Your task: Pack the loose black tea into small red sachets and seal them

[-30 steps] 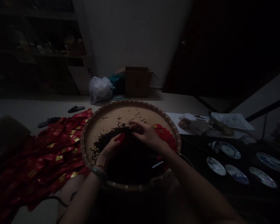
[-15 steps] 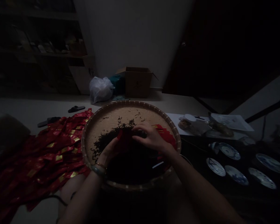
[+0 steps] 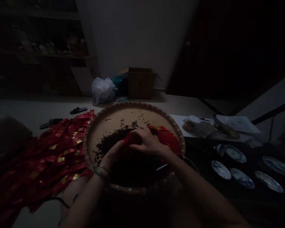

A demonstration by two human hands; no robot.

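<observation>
A wide round woven bamboo tray (image 3: 114,117) is in front of me, holding a dark heap of what looks like loose tea leaves (image 3: 109,139). Over the heap, my left hand (image 3: 112,153) is closed on a small red packet (image 3: 128,138). My right hand (image 3: 148,141) curls round the packet's other side, fingers beyond it and thumb nearer me; its grip is partly hidden in shadow. More flat red packets (image 3: 168,139) lie fanned out at the tray's right. A thin pale strip (image 3: 161,167) shows low in the tray, under my right wrist.
Many filled red packets (image 3: 61,152) are piled on the floor at left, near dark slippers (image 3: 78,110). Beyond the tray are a white plastic bag (image 3: 103,90) and an open cardboard box (image 3: 142,84). At right, blue-and-white dishes (image 3: 220,170) rest on a dark surface.
My right hand has shifted slightly left and now curls round the red packet, where before its finger and thumb were at the packet's top. The left hand has stayed nearly in place.
</observation>
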